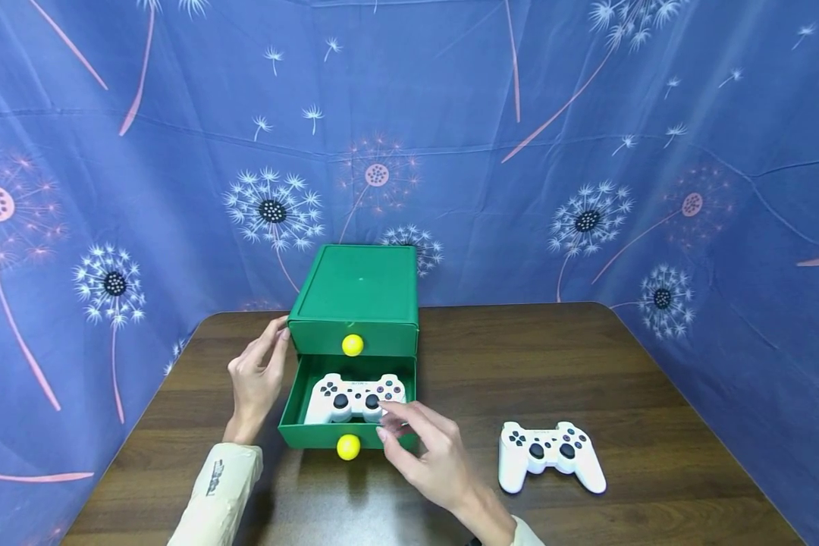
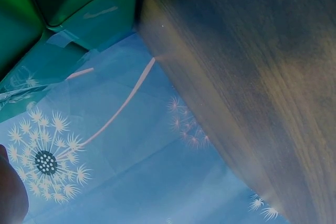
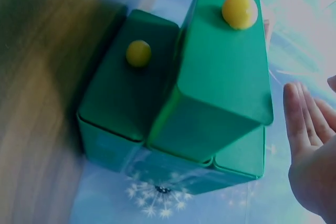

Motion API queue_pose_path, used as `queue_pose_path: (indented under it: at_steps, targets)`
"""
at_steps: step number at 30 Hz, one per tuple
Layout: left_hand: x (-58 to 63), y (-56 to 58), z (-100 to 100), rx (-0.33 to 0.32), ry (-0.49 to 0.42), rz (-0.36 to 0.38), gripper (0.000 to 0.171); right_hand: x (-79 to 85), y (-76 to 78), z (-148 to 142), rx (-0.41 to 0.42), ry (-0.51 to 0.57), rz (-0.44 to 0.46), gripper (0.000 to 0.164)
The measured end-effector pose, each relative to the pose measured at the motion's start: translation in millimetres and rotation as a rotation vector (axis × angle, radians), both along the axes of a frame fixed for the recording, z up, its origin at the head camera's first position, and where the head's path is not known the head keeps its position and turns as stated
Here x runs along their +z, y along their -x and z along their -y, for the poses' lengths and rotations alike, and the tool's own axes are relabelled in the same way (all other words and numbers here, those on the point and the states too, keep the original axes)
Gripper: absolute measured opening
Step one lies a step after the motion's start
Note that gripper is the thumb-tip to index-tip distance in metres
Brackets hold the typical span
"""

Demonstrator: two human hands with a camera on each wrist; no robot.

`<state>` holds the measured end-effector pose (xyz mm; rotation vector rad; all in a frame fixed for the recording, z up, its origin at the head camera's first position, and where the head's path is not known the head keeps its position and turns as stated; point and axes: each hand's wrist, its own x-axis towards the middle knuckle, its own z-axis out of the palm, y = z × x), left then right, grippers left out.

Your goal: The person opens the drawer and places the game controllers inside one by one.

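In the head view, a green two-drawer box (image 1: 356, 282) with yellow knobs stands on the table. Its lower drawer (image 1: 300, 436) is pulled out, and a white game controller (image 1: 356, 388) lies inside. My left hand (image 1: 258, 373) touches the box's left side near the top front corner with extended fingers. The right hand (image 1: 428, 451) is at the lower drawer's front right corner, its thumb by the front rim and fingers over the controller's right side. A second white controller (image 1: 551, 455) lies on the table to the right.
Brown wood tabletop (image 1: 505, 364) surrounds the box. Behind the table hangs a blue dandelion-patterned cloth (image 1: 450, 91). The upper drawer's knob (image 1: 352, 345) sits above the lower drawer's knob (image 1: 348, 447) in the head view.
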<state>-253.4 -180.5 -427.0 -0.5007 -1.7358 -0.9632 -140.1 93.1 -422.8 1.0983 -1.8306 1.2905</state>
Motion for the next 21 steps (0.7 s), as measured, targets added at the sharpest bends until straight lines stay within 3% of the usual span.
queue_pose_path:
  at_steps: [7,14,21]
  targets:
    - [-1.4,0.9,0,0.001,-0.007,-0.002,0.035,-15.1,-5.8,8,0.041,-0.12,0.039,0.031]
    - [-2.0,1.1,1,-0.006,-0.007,-0.004,0.038,-24.2,-11.3,14,0.053,-0.247,0.205,0.029]
    - [-0.6,-0.3,2,-0.009,0.012,-0.006,0.039,-28.9,-9.4,20,0.034,-0.32,0.233,0.031]
